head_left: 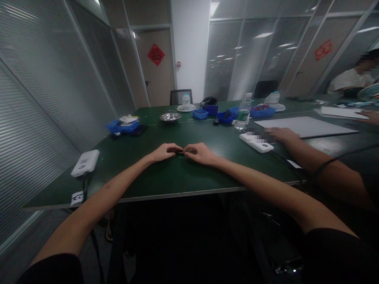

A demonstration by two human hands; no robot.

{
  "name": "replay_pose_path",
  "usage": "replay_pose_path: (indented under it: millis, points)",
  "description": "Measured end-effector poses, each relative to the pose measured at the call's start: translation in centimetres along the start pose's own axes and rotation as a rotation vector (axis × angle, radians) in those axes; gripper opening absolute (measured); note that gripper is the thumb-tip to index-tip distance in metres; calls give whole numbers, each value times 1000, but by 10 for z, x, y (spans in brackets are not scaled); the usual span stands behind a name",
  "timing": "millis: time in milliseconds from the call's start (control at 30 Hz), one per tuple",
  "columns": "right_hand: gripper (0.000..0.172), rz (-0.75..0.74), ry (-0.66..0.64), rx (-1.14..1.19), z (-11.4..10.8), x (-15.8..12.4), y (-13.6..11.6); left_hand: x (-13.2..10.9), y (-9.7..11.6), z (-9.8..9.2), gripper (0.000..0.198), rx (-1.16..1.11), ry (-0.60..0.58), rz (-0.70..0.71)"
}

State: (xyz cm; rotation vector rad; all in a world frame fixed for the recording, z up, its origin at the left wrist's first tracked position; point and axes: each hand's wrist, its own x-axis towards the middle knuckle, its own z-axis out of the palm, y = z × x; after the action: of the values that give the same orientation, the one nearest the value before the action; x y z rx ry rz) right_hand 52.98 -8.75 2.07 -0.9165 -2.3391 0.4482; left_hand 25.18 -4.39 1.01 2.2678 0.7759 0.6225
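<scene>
My left hand and my right hand meet over the green table, fingertips nearly touching. Between them is a small, dark, flat object with a thin bright edge; it is too small and blurred to name. The fingers of both hands are bent and closed at its two sides, my left hand at its left end and my right hand at its right. The fingers cover much of it, and it lies on or just above the tabletop.
A white power bank with a cable lies left. Farther back are a blue tray, a metal bowl, several blue bins and a water bottle. At right, a co-worker's hand rests by another white power bank.
</scene>
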Motion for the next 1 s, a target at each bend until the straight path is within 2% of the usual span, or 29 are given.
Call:
replay_pose_path:
  millis: [167,433,533,633,733,867,933,1000]
  points:
    - [24,-4,80,-18,0,1,8,0,5,4,43,-12,10,-23]
    - [25,23,150,45,-4,0,10,0,12,10,36,202,57,59]
    - [25,27,161,50,-4,0,9,1,7,3,35,284,36,81]
    - [26,35,155,55,-5,0,8,-5,-9,-19,35,394,39,29]
    - [27,53,133,52,-6,0,8,-27,-36,-58,34,577,113,-136]
    - [27,56,116,45,-7,0,8,-78,-71,-111,29,920,327,-525]
    - [27,50,115,43,-7,0,9,-101,-82,-125,32,1005,450,-773]
    - [26,43,114,43,-6,0,10,-115,-87,-131,34,1031,510,-931]
